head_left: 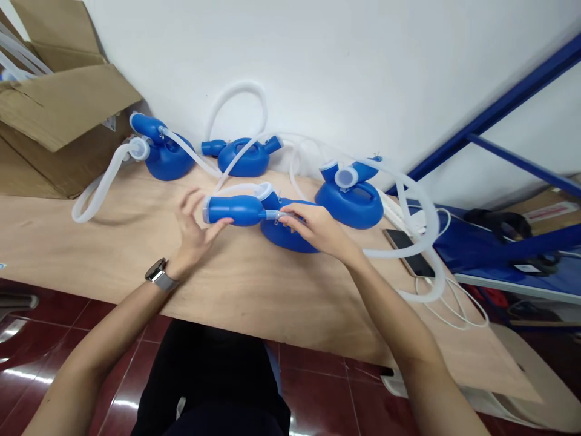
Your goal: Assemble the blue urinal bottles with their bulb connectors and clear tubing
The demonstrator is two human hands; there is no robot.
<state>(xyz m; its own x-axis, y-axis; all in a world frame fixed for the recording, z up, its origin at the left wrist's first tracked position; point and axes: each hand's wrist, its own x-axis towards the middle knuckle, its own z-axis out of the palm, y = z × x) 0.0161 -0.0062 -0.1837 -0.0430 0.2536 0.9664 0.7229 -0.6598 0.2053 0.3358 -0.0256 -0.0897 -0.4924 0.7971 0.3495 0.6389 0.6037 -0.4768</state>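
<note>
Two hands work on one blue bottle [238,211], positioned above the near part of the wooden table [227,290]. The long axis of the bottle runs left to right, close to level, across the front of the person. Its wide, clear-rimmed mouth faces the left hand [193,221]; its narrow neck points toward the right hand [313,224].

Right hand: thumb and fingertips are pinched together on the clear hose end [271,214] at the neck. From this grip, the bottle body extends directly to the left, in line with the hose end. The right hand is nearer the joint.

Left hand: the thumb bears on the near side of the bottle, close to the mouth. The fingers are spread and blurred beside the rim; whether they press on it cannot be told.

A blue jug [290,242] sits on the table, partly hidden by the bottle and the right hand. Three further jugs stand toward the wall: left [170,157], middle [247,158] and right [351,209]. A coiled white hose [422,254] passes over a phone [411,253] at the right.
</note>
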